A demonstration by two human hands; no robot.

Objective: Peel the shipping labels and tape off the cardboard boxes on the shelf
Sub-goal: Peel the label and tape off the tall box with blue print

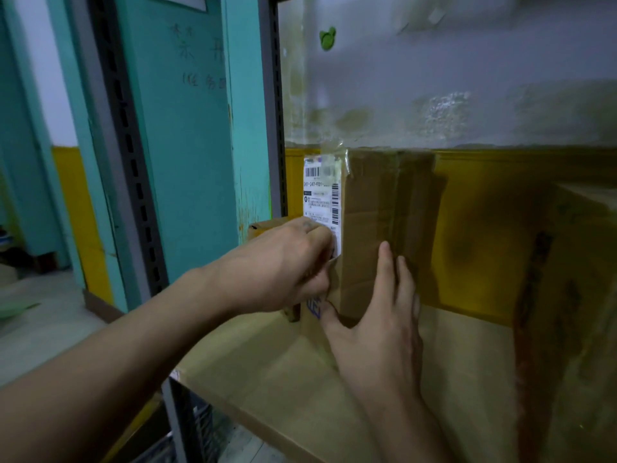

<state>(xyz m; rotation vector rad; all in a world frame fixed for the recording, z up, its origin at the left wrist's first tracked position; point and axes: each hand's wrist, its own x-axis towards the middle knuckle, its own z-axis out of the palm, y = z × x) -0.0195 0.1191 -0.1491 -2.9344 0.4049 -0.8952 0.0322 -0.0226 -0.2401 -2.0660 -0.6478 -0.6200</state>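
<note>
Both forearms reached in from the near edge. The right hand [377, 329] lay flat on the brown side face of the cardboard box [377, 212], with its fingers straight, close together and pointing up, and its thumb spread toward the box's lower near corner. The left hand [280, 265] was just beside it. Its fingers were curled at the bottom edge of the shipping label [321, 198], apparently pinching the lower corner, though blur made the exact hold hard to read. The box stood upright at the left end of the shelf [283, 379], close to the grey post [274, 95]. The label was white with barcodes and covered the box's left-hand face. Clear tape [334, 155] ran over the label's top and the box's upper corner, with a loose end rising above the edge. The top of a smaller box [267, 226] showed behind the left hand. A larger box [567, 295] stood well apart at right. Beyond were a yellow-and-white wall with a green hook [327, 38], and a teal door [187, 128] at left.
</note>
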